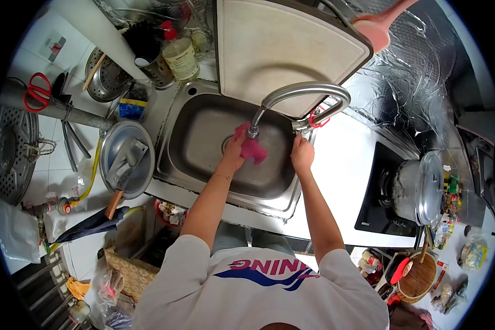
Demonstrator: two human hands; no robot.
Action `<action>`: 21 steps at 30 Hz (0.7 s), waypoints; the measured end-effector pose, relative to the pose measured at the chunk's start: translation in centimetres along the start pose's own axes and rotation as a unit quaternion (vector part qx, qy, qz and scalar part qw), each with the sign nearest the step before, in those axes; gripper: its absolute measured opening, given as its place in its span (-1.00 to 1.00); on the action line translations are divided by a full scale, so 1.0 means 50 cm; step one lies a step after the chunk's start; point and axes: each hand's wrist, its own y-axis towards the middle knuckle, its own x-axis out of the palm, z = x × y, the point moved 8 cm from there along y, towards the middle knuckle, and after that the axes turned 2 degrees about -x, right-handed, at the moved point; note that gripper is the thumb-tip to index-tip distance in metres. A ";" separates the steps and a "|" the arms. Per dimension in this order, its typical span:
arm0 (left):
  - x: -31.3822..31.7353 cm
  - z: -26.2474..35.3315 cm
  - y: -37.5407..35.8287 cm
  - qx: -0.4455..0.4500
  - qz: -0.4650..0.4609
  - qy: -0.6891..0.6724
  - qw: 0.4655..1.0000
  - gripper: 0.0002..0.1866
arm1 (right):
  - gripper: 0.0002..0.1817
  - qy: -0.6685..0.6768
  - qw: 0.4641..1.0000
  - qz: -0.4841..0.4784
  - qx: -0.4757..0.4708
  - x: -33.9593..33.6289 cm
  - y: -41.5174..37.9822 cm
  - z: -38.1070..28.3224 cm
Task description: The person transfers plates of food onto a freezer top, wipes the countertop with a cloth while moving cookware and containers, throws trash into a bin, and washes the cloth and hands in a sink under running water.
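Under the spout of the curved metal faucet (305, 88), my left hand (234, 153) grips a pink cloth (254, 150) over the steel sink (203, 129). Part of the cloth hangs below the spout and part shows above my fingers. At the base of the faucet, on the sink's right side, my right hand (302, 154) has its fingers closed around the faucet handle, which is mostly hidden by them. Whether water is running I cannot make out.
A large cutting board (283, 52) leans behind the sink. To the right, a lidded pot (415, 190) stands on a black stove (379, 192). At left, a cleaver (125, 170) lies across a metal lid (107, 146). A soap bottle (181, 59) stands at the back left corner.
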 end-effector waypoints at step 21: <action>-0.049 -0.023 -0.022 0.009 0.051 0.062 0.997 -0.67 | -0.45 0.294 0.929 -0.121 0.187 0.043 -0.012 0.047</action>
